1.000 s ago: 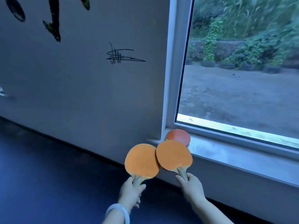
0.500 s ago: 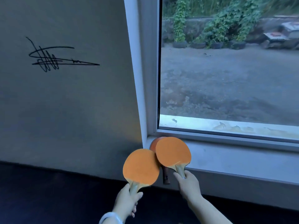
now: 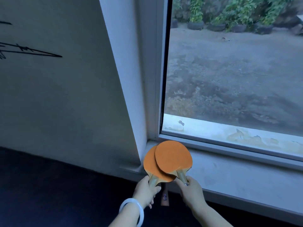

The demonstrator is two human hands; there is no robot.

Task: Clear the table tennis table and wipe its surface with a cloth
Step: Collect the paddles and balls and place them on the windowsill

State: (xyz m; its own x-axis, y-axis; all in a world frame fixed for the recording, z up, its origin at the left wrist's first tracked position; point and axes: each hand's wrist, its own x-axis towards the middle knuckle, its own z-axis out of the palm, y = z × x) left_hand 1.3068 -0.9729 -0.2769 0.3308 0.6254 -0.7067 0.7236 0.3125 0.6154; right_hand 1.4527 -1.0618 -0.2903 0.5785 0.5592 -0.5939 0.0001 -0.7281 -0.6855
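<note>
At the windowsill corner | left hand and right hand each curl fingers round a paddle handle | left paddle sits under the right paddle, overlapping at 11 o'clock | risk: stacked blades overhang the ledge edge and slide off on release.

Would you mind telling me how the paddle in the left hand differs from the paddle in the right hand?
The left-hand paddle lies underneath, partly hidden; the right-hand paddle overlaps it and shows its whole face. The left hand wraps the left-hand paddle's handle; the right hand pinches the right-hand paddle's handle near its end. Both have orange faces, pale wooden handles, and point toward the windowsill.
</note>
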